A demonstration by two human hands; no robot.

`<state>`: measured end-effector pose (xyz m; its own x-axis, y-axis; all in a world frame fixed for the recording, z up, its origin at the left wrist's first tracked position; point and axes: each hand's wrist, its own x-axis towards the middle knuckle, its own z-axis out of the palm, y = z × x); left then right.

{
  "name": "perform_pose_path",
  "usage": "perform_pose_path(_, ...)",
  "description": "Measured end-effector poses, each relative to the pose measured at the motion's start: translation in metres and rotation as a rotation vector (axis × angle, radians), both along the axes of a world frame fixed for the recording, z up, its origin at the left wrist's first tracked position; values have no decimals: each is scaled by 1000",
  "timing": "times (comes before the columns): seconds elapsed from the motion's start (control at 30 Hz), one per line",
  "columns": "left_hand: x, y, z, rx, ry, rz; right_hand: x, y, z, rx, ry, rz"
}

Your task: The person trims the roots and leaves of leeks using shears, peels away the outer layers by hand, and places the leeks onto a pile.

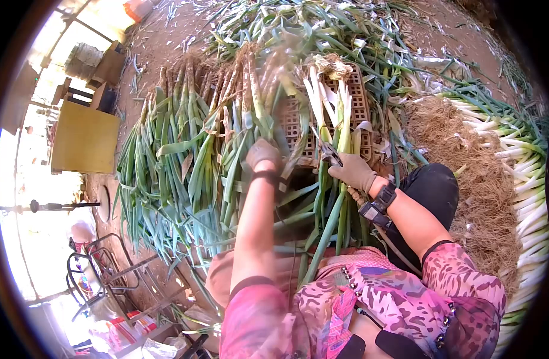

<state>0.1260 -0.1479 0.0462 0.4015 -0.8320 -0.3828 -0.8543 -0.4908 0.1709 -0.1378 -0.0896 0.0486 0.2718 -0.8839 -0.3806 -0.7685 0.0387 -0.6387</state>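
Observation:
My left hand (262, 157), gloved, is closed around a leek (258, 102) whose rooted end points away from me and is blurred. My right hand (353, 172), also gloved and with a watch on the wrist, grips a small cutting tool (329, 154). That tool sits against several peeled leeks (340, 113). They lie across a brown plastic crate (361, 102), and their green leaves run down over my lap. The two hands are about a hand's width apart.
A big pile of untrimmed leeks (179, 155) lies to the left on the dirt floor. A heap of cut roots (466, 161) and a row of cleaned white leeks (525, 161) lie on the right. A yellow box (86, 139) and a metal frame (107, 269) stand far left.

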Motion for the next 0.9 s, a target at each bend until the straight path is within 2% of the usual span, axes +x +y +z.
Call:
perform_pose_path(0.17, -28, 13, 1, -112, -189, 27, 6, 14, 5, 2, -23, 63)
perform_pose_path(0.2, -30, 12, 9, -55, -69, 66, 3, 19, 7, 10, -46, 59)
perform_pose_path(0.23, -13, 0, -34, -73, -52, 115, 0, 22, 3, -38, -48, 58)
perform_pose_path(0.3, -19, 5, -6, -51, 74, 138, -8, 26, 37, -3, -114, 1)
perform_pose_path(0.37, -30, 21, -1, -22, 159, 102, -17, 24, 24, -29, -117, -52)
perform_pose_path(0.4, -44, 45, 4, -117, 170, 51, -17, 25, 18, -71, -172, -99)
perform_pose_path(0.43, -58, 64, 18, -99, 221, 11, -14, 28, 21, -63, -156, -30)
perform_pose_path(0.47, -67, 81, 9, -135, 276, 23, -10, 32, 30, -55, -136, 38)
perform_pose_path(0.5, -71, 88, -9, -73, 229, 39, -7, 39, 39, -45, -113, 105)
perform_pose_path(0.57, -73, 94, -16, -26, 310, 72, -6, 59, 46, -41, -111, 225)
perform_pose_path(0.73, -66, 87, -34, -224, 431, 77, -16, 96, 45, -62, -4, 181)
perform_pose_path(0.9, -56, 72, -33, -220, 425, 15, 0, 63, 34, -86, -38, 40)
